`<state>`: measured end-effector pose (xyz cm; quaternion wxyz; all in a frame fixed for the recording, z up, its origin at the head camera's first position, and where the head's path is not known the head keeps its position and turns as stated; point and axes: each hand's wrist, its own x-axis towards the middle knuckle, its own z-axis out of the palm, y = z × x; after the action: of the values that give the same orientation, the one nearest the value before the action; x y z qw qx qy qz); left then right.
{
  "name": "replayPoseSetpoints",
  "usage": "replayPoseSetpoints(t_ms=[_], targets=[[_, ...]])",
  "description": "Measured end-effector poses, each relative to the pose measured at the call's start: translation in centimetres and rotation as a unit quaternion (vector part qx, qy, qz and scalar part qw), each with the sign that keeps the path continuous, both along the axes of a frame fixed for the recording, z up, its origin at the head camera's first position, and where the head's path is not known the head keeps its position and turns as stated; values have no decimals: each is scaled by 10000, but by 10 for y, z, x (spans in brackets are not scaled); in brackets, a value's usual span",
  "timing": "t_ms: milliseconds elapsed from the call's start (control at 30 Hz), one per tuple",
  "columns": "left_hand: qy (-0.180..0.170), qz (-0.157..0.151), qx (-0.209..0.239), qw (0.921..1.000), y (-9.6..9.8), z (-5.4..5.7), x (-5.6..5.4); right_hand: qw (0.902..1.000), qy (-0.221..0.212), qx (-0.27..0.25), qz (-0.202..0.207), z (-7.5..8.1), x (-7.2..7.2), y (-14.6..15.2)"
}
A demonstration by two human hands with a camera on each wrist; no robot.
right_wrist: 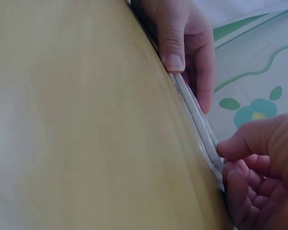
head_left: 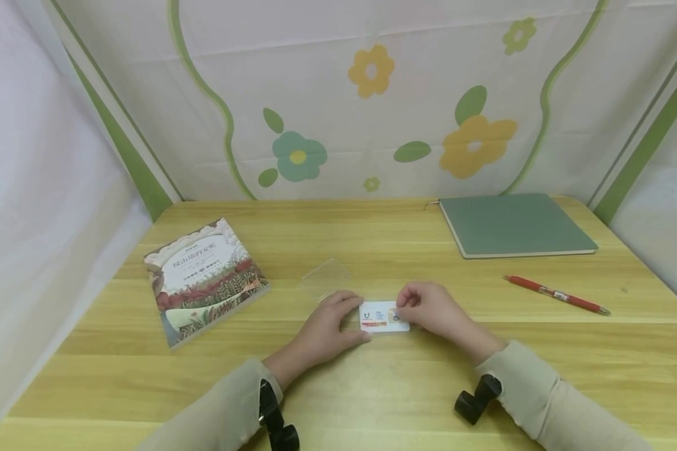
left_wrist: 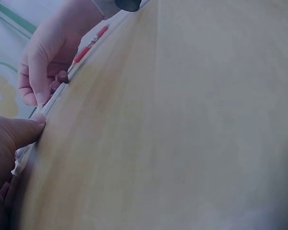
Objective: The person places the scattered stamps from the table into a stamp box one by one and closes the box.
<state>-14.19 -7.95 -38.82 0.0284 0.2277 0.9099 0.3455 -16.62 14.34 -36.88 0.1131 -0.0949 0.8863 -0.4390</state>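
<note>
On the table, left hand and right hand pinch a "U"-marked white pack.

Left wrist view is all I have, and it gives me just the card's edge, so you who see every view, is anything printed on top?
Observer: Yes, the head view shows a dark U-shaped mark near the left end of the card.
Operator: Anything just beyond the left hand?
Observer: A clear plastic piece lies there.
Operator: And farther left on the table?
Observer: A book with a colourful illustrated cover.
</note>
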Motion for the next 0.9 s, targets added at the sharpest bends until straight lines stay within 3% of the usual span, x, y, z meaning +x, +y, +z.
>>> replayPoseSetpoints(t_ms=[167,500,733,900], targets=[[-18,15,30,10000,0,-1,0,9991,343,243,79,0,3,-3],[7,32,43,10000,-1,-2,0,9984,364,430,55,2,4,-4],[25,51,20,10000,-1,-1,1,9997,179,180,0,2,1,-2],[19,21,45,10000,-1,0,1,9999,-6,-54,-129,11,2,2]])
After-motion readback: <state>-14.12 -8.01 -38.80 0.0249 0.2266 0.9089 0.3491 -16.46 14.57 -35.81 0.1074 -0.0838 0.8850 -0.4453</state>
